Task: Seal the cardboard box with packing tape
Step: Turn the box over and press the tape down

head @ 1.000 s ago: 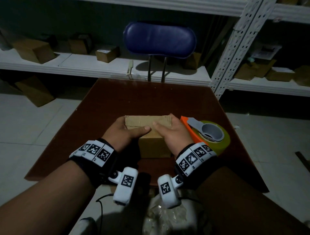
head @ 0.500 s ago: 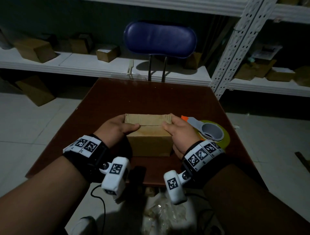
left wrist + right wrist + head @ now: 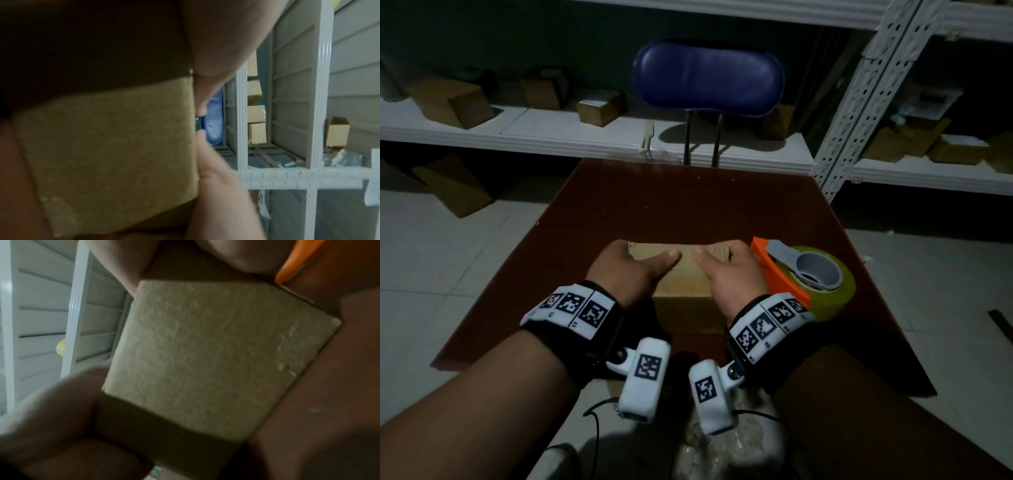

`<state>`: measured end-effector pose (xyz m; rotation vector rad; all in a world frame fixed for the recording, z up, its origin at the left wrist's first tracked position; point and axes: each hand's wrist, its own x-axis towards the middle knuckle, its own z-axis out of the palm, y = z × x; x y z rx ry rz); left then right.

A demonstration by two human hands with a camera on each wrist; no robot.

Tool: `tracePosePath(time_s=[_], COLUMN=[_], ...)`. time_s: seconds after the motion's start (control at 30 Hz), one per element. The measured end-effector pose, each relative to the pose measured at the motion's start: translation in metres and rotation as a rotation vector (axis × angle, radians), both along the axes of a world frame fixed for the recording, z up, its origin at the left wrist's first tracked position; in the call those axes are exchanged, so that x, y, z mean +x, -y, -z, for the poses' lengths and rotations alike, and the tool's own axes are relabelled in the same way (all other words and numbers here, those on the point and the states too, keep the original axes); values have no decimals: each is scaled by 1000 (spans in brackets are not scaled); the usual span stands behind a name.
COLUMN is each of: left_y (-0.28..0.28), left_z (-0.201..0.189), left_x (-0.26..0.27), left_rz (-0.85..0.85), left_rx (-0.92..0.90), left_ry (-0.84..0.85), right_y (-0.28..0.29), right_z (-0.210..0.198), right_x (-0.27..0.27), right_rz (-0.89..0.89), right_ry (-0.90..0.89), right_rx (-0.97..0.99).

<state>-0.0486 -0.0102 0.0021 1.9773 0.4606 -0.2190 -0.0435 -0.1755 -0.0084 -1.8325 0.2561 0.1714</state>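
The room is dim, and both wrist views are blurred, so the fine details of the cardboard box [image 3: 688, 284] are hard to make out. In the head view the fingers of both hands go over the far and side edges of the box and are hidden there; only the two thumbs show, lying flat on the top and pointing to each other with a small gap between them.

The box stands on the dark brown surface [image 3: 688, 205], near its front edge. The left hand [image 3: 628, 270] holds the left side of the box and the right hand [image 3: 729, 274] holds the right side, each grip closed around a side with the thumb on top.

The tape dispenser [image 3: 801, 274], orange with a grey handle and a yellowish roll, lies on the surface just beside the right hand. The right wrist covers its near part.
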Motion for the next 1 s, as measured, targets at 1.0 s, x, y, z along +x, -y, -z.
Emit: tracePosePath(time_s=[1.0], left_y=[-19], left_z=[-6], left_x=[-2], left_rz=[194], left_rx=[-403], left_ry=[9], right_y=[18], right_z=[17], right_x=[10], right_rz=[-196], right_ry=[-104], right_rx=[343])
